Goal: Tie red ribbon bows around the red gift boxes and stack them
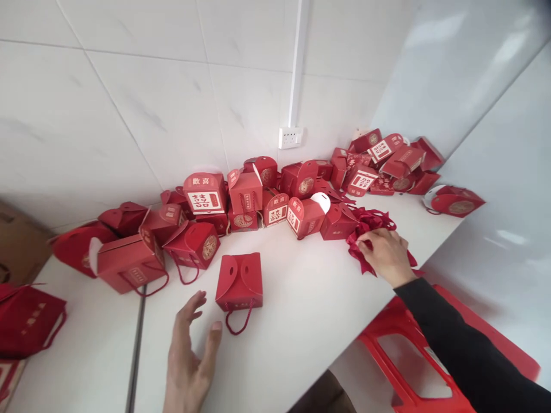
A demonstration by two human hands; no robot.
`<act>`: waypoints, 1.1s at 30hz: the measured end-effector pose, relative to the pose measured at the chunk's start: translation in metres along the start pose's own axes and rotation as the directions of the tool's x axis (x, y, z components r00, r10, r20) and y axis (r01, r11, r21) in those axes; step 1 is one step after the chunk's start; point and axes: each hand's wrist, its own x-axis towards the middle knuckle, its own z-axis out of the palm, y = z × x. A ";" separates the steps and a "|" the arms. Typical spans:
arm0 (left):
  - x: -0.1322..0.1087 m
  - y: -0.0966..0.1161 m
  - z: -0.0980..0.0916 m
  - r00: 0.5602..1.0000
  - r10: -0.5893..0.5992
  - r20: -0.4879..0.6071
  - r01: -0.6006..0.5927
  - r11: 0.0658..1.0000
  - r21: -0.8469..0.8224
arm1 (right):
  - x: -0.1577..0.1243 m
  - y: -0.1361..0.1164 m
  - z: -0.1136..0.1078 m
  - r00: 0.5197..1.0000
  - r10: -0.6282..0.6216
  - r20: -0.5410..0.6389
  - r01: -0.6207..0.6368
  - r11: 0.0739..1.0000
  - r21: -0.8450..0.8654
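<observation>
Noting the left grip [189, 355] first: spread wide and holding nothing, with its fingertips just short of the small red box [239, 281].

- The box stands alone on the white worktop [310, 327], just ahead and to the right of the left grip, not touching it.
- Look: folded red card, squat, with the top closed by two rounded flaps that meet in the middle. A red cord loop [236, 326] hangs off the front face onto the worktop, toward the grip.
- Handling, my judgement: very light thin card that would dent under a hard squeeze. The matte surface is not slippery.
- I would hold it low on the two side walls or hook the cord loop. I would keep off the top flaps, which look ready to spring open.

The right grip [385, 255], in a dark sleeve, lies on a tangle of red ribbon [369, 222] with its fingers curled down. I cannot tell whether any strand is pinched. The ribbon looks soft and limp, and likely to trail and snag.

Beyond both grips a heap of boxes [245, 195] in the same red, some printed in gold and white, runs along the tiled wall.
</observation>
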 end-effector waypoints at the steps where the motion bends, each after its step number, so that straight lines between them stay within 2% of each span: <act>1: -0.003 0.001 0.002 1.000 0.012 0.025 -0.012 1.000 -0.007 | 0.001 -0.001 -0.003 1.000 -0.009 -0.013 0.010 1.000 0.010; 4: -0.012 0.006 0.009 0.996 0.045 0.072 -0.043 0.999 -0.031 | 0.008 -0.010 -0.016 0.995 -0.036 -0.091 0.042 0.997 0.068; 7: -0.014 0.013 0.014 0.997 0.056 0.050 -0.051 0.995 -0.086 | 0.018 -0.027 -0.030 0.976 -0.032 -0.215 0.067 0.985 0.158; 10: -0.003 0.021 0.018 0.996 0.070 0.053 -0.063 0.990 -0.129 | 0.021 -0.057 -0.041 0.948 -0.065 -0.313 0.154 0.951 0.270; 13: 0.018 0.031 0.025 0.986 0.090 0.140 -0.072 0.989 -0.127 | 0.010 -0.097 -0.052 0.922 -0.175 -0.345 0.308 0.873 0.379; 15: 0.031 0.035 0.028 0.977 0.068 0.201 -0.038 0.988 -0.148 | -0.005 -0.123 -0.060 0.912 -0.280 -0.301 0.396 0.796 0.459; 16: 0.036 0.035 0.029 0.975 0.050 0.216 -0.015 0.987 -0.162 | -0.014 -0.135 -0.065 0.904 -0.359 -0.232 0.427 0.744 0.514; 18: 0.039 0.035 0.025 0.976 0.033 0.216 0.004 0.986 -0.169 | -0.031 -0.152 -0.074 0.870 -0.489 -0.065 0.390 0.599 0.699; 20: 0.032 0.034 0.012 0.978 0.044 0.206 -0.019 0.993 -0.120 | -0.045 -0.161 -0.082 0.836 -0.548 0.038 0.308 0.524 0.794; 22: 0.016 0.037 -0.005 0.979 0.077 0.188 -0.075 0.997 -0.016 | -0.056 -0.164 -0.088 0.816 -0.568 0.111 0.230 0.495 0.838; 24: -0.006 0.049 -0.021 0.986 0.119 0.115 -0.132 0.986 0.106 | -0.063 -0.164 -0.092 0.793 -0.582 0.179 0.152 0.473 0.868; 26: -0.027 0.068 -0.030 0.988 0.156 -0.002 -0.154 0.974 0.166 | -0.069 -0.164 -0.094 0.735 -0.638 0.231 0.104 0.443 0.890; 27: -0.035 0.078 -0.031 0.985 0.170 -0.011 -0.168 0.977 0.130 | -0.071 -0.166 -0.096 0.688 -0.686 0.237 0.107 0.419 0.902; 30: -0.048 0.102 -0.024 0.971 0.222 0.090 -0.220 0.975 -0.031 | -0.075 -0.169 -0.099 0.530 -0.825 0.196 0.167 0.328 0.930; 31: -0.048 0.105 -0.022 0.962 0.237 0.136 -0.228 0.971 -0.074 | -0.075 -0.169 -0.099 0.505 -0.843 0.187 0.185 0.317 0.930; 33: -0.044 0.104 -0.022 0.949 0.254 0.190 -0.232 0.964 -0.131 | -0.073 -0.166 -0.100 0.509 -0.836 0.202 0.207 0.347 0.915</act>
